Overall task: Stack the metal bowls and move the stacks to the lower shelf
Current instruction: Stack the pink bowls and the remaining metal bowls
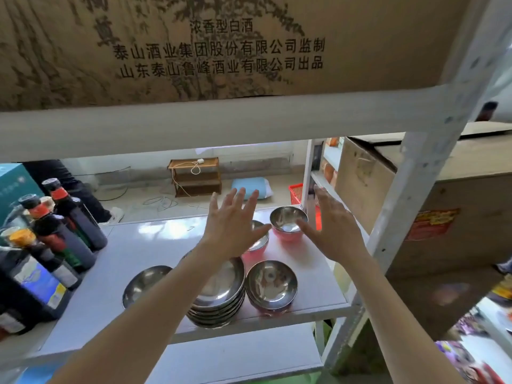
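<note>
Several metal bowls stand on a white shelf point(144, 245). A tall stack of bowls point(221, 297) sits at the front, partly behind my left forearm. To its right is a short stack point(273, 285), to its left a single bowl point(144, 284). At the back right stands a pink-sided bowl point(288, 221), and another pink-sided bowl point(259, 239) is half hidden by my left hand point(231, 225). Both hands hover with fingers spread and hold nothing. My right hand point(332, 228) is just right of the back bowl, its thumb near the rim.
Dark sauce bottles point(63, 225) crowd the shelf's left side. A cardboard box point(194, 45) fills the shelf above. The white upright post point(415, 189) rises at the right, with a large box point(432, 212) behind it. A lower shelf point(243, 353) shows below the front edge.
</note>
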The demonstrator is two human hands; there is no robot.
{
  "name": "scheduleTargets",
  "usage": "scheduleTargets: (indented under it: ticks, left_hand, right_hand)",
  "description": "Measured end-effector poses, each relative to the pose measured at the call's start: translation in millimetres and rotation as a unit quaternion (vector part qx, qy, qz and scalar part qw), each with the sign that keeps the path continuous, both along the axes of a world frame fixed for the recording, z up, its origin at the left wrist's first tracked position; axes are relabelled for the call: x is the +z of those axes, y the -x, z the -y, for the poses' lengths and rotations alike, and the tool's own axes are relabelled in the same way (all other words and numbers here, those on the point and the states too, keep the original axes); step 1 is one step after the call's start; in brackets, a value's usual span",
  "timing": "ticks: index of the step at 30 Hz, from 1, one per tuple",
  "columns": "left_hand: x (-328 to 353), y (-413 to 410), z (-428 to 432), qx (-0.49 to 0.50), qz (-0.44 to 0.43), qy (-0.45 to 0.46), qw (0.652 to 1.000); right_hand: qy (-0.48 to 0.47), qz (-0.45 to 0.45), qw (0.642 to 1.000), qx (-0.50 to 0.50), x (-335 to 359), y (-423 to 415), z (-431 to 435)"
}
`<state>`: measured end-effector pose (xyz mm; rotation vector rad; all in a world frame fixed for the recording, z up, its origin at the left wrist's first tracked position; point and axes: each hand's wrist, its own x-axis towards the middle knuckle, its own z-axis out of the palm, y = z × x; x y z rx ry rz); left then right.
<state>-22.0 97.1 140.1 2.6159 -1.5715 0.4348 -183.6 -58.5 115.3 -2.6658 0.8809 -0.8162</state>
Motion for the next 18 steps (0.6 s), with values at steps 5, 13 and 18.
scheduleTargets:
  ticks: [5,13,18]
  left_hand:
    - [12,-23,47,-0.004,0.026,-0.009,1.0]
    - [-34,-76,122,0.039,0.015,-0.052,0.998]
    - [-89,-94,155,0.066,-0.03,-0.078,0.994]
  right_hand:
    - [0.004,0.043,0.999,-0.015,-2,-25,27]
    - [-0.058,0.005,0.998,-0.006,-55,-84,77]
    - [-0.152,-0.043,0.987,-0.039,-103,-105,103]
